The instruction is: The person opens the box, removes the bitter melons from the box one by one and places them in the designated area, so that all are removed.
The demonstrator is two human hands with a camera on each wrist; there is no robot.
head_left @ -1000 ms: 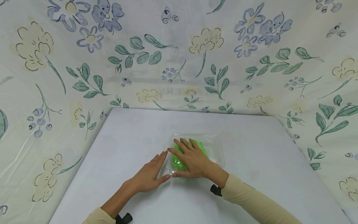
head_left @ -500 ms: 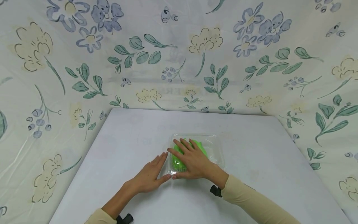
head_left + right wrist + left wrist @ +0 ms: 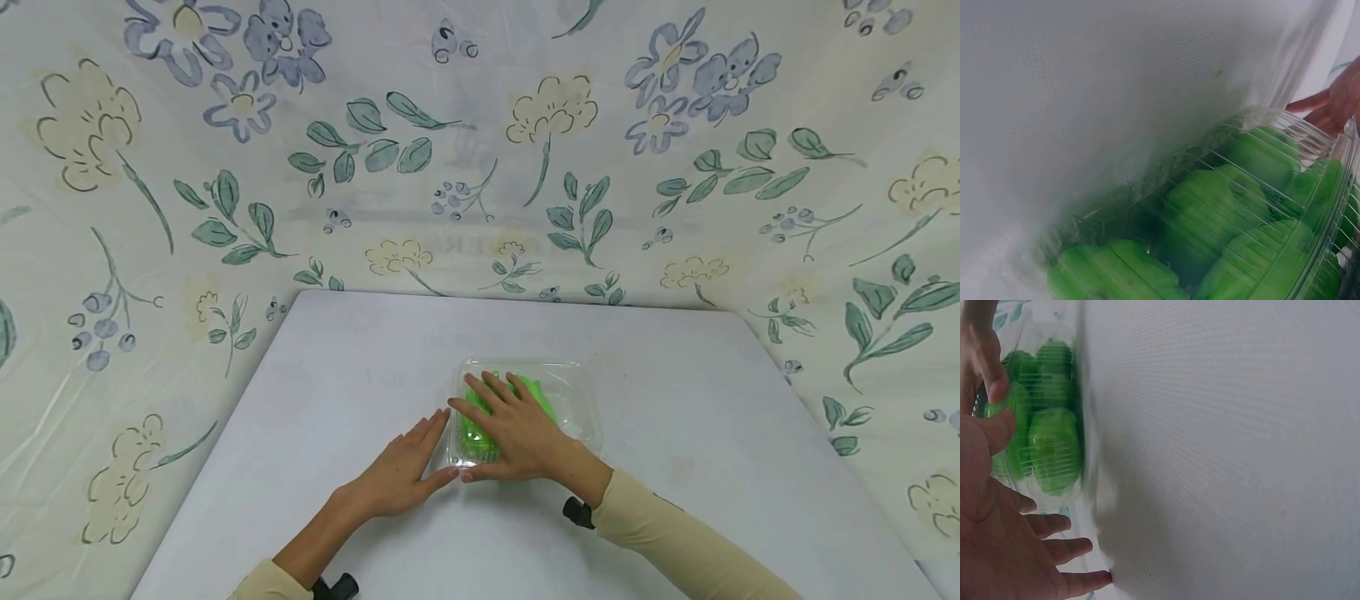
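A clear plastic clamshell box [image 3: 576, 400] lies on the table with several bright green, lumpy vegetable-like pieces [image 3: 1213, 203] inside; their exact kind is unclear. My right hand [image 3: 525, 433] rests with spread, straight fingers across the box's top, hiding part of it. At the box's left side, my left hand [image 3: 397, 477] has its fingers straight, the tips at or very near the left edge. The two thumbs almost meet by the near left corner. In the left wrist view, ribbed plastic walls show the green pieces [image 3: 1054, 450] through them.
The white table [image 3: 360, 358] bears the box near its middle. Behind and at both sides hangs a floral sheet [image 3: 480, 150]. A black wrist camera [image 3: 578, 512] sits under the right wrist, another black one [image 3: 341, 587] by the left sleeve.
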